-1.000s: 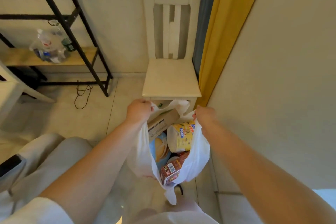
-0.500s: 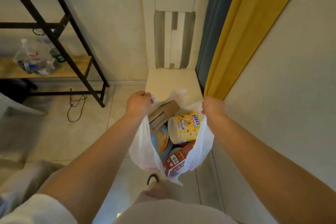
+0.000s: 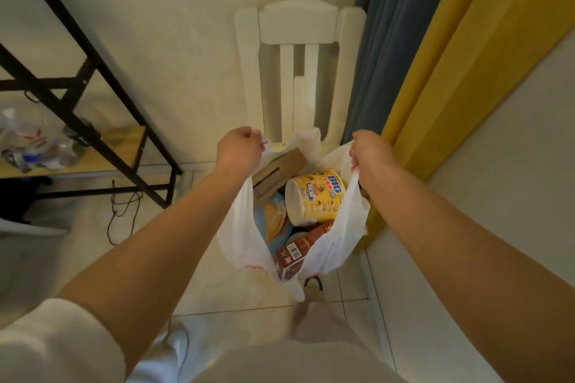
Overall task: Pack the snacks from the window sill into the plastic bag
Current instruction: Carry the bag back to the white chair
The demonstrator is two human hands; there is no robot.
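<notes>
While both fists grip its handles, left hand and right hand, the plastic bag hangs raised higher than 1 second ago, 4 snacks inside; packing appears complete

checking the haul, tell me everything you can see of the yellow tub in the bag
The yellow tub is a round container, plastic or card by its look, with a pale cream end facing the camera and "BIG" in blue on its printed side. It lies tilted on its side near the top of the white plastic bag, apparently closed, beside a brown cardboard box, above a dark red-brown carton. Neither hand touches it.
</notes>
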